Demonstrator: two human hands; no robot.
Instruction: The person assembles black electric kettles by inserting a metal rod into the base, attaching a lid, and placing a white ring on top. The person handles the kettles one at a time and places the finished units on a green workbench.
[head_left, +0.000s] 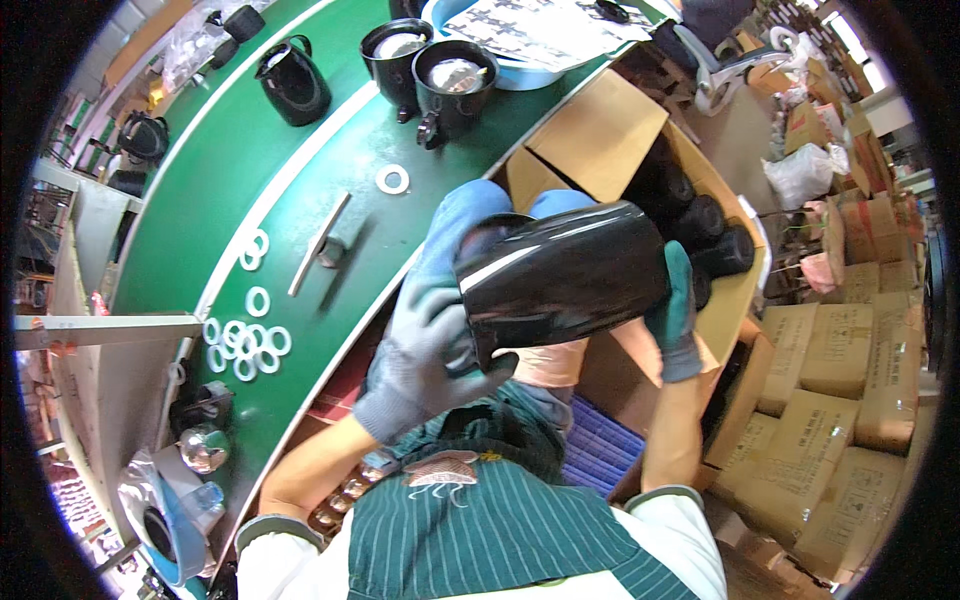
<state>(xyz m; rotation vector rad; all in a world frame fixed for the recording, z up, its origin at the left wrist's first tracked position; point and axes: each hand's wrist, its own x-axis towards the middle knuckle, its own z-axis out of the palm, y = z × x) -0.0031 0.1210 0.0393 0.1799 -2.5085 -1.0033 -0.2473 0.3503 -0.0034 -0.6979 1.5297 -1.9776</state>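
Observation:
I hold a glossy black jug shell (565,270) tilted in front of my lap, between my two gloved hands. My left hand (430,335) wraps the shell's left end, its thumb below the rim. Against the right end presses my right hand (675,310), with part of its fingers hidden behind the shell. Beyond them on the green table (370,220) stand a black jug with silvery metal inside (455,85) and a similar one (397,60) beside it. A lone white ring (392,179) lies nearer my left hand.
Several white rings (245,340), a thin bar (318,245) and another black jug (293,82) are on the table. An open carton (735,335) holding black cylindrical parts stands at my right. Closed cartons (800,450) stack farther right. A blue basin (525,75) sits at the far end.

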